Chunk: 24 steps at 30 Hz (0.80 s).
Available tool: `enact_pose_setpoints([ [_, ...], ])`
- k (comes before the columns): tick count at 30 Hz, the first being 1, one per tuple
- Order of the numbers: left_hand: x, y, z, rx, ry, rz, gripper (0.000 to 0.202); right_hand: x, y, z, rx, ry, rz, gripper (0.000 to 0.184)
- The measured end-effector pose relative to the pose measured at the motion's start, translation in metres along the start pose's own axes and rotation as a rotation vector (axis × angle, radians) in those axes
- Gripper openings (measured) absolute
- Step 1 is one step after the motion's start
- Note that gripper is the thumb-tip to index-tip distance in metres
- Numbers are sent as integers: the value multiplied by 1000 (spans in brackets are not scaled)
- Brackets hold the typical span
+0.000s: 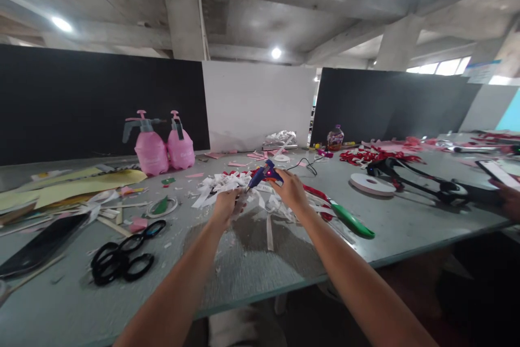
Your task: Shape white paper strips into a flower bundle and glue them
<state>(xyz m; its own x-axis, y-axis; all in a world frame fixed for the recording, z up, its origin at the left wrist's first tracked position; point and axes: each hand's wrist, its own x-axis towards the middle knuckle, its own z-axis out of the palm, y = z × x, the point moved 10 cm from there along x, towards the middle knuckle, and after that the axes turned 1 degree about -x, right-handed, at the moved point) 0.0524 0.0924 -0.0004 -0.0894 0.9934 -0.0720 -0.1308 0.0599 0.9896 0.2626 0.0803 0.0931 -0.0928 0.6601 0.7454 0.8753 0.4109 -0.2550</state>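
Observation:
My right hand is wrapped round the handle of a blue hot glue gun with a small red light glowing on its side. The gun's nozzle points down and left, close to the fingertips of my left hand. Those fingers are pinched together, and what they hold is too small to make out. Around and behind both hands lies a loose pile of white ribbon pieces. One pale strip lies on the table between my forearms. Right of my right hand rests a tool with green and red handles.
Black scissors and a dark phone lie at left. Two pink spray bottles stand behind. To the right are a ribbon roll, red ribbon pieces and a black strapped device. Another person's hand shows at far right.

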Motion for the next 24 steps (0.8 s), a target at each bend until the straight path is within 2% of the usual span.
enact_pose_setpoints([
  [10, 0, 1, 1, 23, -18, 17, 29, 1, 3, 1, 27, -24, -4, 38],
  [24, 1, -2, -1, 60, -17, 25, 25, 1, 10, -2, 52, 23, -13, 37],
])
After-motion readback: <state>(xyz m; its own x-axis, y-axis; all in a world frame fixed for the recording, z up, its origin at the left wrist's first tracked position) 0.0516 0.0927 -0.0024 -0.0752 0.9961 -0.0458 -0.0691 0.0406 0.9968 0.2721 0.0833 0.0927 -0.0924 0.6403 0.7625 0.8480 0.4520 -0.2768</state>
